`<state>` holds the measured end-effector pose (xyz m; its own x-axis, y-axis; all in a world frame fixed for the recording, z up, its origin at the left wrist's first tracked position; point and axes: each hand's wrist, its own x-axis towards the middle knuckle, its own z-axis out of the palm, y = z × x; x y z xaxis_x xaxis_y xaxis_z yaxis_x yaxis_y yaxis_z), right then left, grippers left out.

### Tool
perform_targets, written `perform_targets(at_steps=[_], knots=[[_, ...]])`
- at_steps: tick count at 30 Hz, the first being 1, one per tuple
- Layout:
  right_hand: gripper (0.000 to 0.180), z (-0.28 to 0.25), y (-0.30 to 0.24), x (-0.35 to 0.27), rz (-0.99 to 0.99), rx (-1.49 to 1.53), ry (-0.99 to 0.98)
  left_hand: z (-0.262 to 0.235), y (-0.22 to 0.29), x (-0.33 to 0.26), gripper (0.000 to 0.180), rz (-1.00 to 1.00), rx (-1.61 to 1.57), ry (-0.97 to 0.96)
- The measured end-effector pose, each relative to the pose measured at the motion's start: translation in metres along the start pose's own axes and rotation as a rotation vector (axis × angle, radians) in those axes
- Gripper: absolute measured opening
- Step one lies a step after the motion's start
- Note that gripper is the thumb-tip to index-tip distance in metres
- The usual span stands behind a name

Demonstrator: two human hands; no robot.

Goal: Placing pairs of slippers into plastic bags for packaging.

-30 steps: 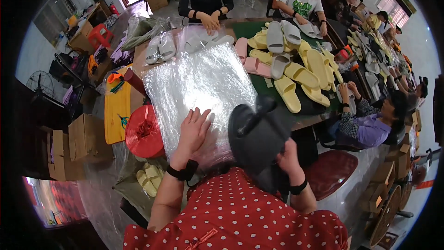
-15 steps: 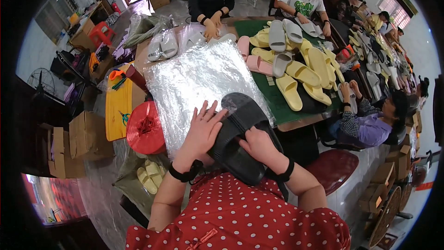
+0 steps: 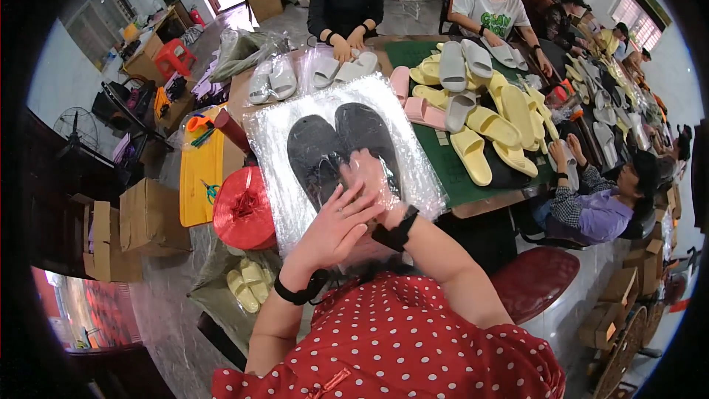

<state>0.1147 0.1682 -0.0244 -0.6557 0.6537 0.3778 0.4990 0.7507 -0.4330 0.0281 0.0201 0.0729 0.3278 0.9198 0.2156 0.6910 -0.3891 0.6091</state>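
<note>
While a bag (image 3: 427,188) holds black slippers (image 3: 310,142), left fingers (image 3: 348,211) spread, right fingers' (image 3: 365,165) grip unclear.

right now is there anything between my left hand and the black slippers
Yes, partly: your right hand reaches over the black slippers, just beyond your left hand, whose fingers overlap it in this view. Whether the hands touch, I can't tell.

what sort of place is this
Probably a small slipper-packing workshop: there are heaped yellow slippers, black slippers at a stack of clear plastic, and several people at work.
</note>
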Motion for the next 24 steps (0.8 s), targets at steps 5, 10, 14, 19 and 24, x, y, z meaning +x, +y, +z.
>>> perform_targets(at_steps=[5, 10, 14, 19, 24], knots=[[0.026, 0.012, -0.011, 0.027, 0.168, 0.054, 0.123, -0.006, -0.018, -0.018, 0.038, -0.058, 0.020, 0.082], [0.070, -0.041, -0.039, -0.034, 0.020, 0.211, 0.028, 0.001, -0.028, -0.064, 0.050, -0.156, 0.098, 0.308], [0.023, -0.092, -0.020, -0.124, 0.073, 0.556, -0.086, 0.003, -0.018, -0.090, 0.047, -0.274, 0.075, 0.611], [0.012, -0.133, 0.033, -0.155, 0.591, 0.692, 0.195, 0.019, -0.043, -0.121, 0.031, -0.880, -0.577, 0.861], [0.035, -0.136, 0.048, -0.100, 0.661, 0.567, 0.115, 0.015, -0.029, -0.081, 0.033, -1.051, -0.508, 0.589]])
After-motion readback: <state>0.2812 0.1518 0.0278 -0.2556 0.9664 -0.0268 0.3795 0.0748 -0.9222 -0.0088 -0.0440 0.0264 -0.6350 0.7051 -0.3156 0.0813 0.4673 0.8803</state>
